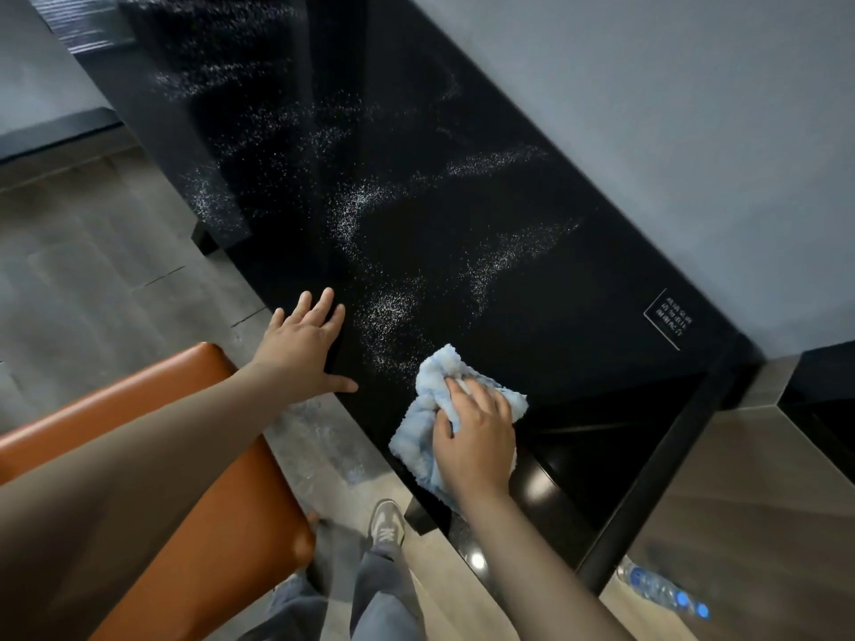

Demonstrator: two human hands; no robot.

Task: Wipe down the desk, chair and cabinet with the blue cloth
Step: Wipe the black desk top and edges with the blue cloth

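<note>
Head view. Judged early in the job: found the surface (578, 363) streaked with white specks beyond both hands and between them, darker and cleaner only just right of the right hand (476, 437). Reckoned most of the top not yet wiped. Could not tell whether the chair (240, 501), below the left hand (305, 344), had been done, nor which piece was the cabinet.

Found the cloth (430, 386) bunched under the right hand, near the front edge of the surface, with one fold spilling past that edge toward the wrist. Had the right fingers curled over the bunch, thumb dug into it on the left side, palm pressing down. Had the left hand laid flat at the edge of the surface, left of the cloth and apart from it, fingers straight and spread, thumb out toward the cloth, gripping nothing; read as bracing. Had both arms reaching forward from the near side. Noted a bottle (666, 592) on the floor, well right of the right wrist.
</note>
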